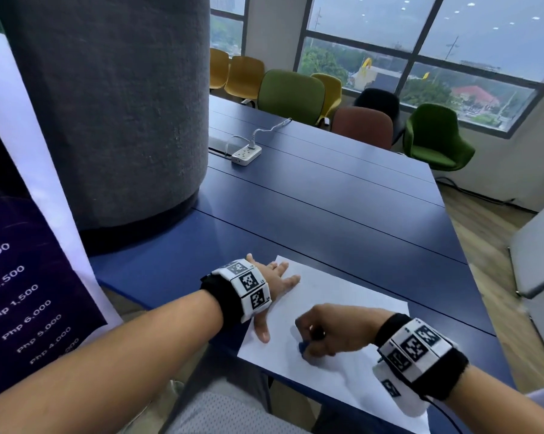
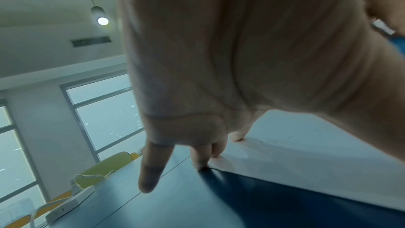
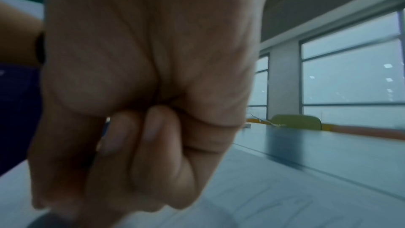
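Observation:
A white sheet of paper (image 1: 346, 305) lies at the near edge of the blue table (image 1: 327, 214). My left hand (image 1: 275, 289) rests flat on the sheet's left corner with straight, spread fingers (image 2: 199, 159); the little finger points at the bare table. My right hand (image 1: 317, 336) is curled over the sheet's middle and grips a small blue block (image 1: 303, 347), which touches the paper. The block shows white and blue in the left wrist view (image 2: 387, 32). In the right wrist view the curled fingers (image 3: 140, 138) hide it, and faint pencil lines mark the paper (image 3: 274, 197).
A thick grey pillar (image 1: 108, 104) stands on the left, with a printed banner (image 1: 20, 245) in front of it. A white power strip (image 1: 246, 153) with its cable lies farther back on the table. Coloured chairs (image 1: 291, 95) line the far side below large windows.

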`<action>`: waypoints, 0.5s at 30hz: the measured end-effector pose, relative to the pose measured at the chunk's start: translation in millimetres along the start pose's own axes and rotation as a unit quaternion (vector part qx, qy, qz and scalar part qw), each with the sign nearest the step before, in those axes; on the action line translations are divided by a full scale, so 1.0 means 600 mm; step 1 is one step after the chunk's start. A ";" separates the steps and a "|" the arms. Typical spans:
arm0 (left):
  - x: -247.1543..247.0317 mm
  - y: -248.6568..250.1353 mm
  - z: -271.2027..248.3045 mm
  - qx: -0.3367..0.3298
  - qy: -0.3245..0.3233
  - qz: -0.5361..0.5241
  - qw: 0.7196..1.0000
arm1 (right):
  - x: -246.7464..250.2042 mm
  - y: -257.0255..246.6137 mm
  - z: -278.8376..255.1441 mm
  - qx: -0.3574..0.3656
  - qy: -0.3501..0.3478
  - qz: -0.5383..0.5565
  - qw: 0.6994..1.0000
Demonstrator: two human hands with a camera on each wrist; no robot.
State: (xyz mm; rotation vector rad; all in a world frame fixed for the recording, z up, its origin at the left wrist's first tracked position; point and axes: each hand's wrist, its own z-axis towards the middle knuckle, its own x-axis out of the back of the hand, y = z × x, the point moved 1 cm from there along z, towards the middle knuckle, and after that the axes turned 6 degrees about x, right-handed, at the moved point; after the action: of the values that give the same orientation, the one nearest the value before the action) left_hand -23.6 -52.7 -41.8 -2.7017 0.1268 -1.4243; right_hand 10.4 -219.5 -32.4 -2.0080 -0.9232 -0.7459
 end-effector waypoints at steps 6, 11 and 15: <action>0.000 0.001 0.001 0.001 0.001 -0.001 1.000 | 0.021 0.020 0.012 -0.051 0.137 -0.028 0.989; -0.004 -0.002 0.005 0.003 0.004 0.002 1.000 | 0.013 0.005 0.007 -0.037 -0.007 0.017 0.999; -0.004 0.000 0.007 0.003 0.009 -0.001 1.000 | 0.033 0.025 0.020 -0.061 0.135 -0.037 0.988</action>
State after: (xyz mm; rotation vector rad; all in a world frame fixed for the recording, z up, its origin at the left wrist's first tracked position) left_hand -21.4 -52.4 -46.3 -2.6855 0.1218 -1.4490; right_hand 35.9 -209.3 -29.8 -1.9239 -0.8133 -1.1088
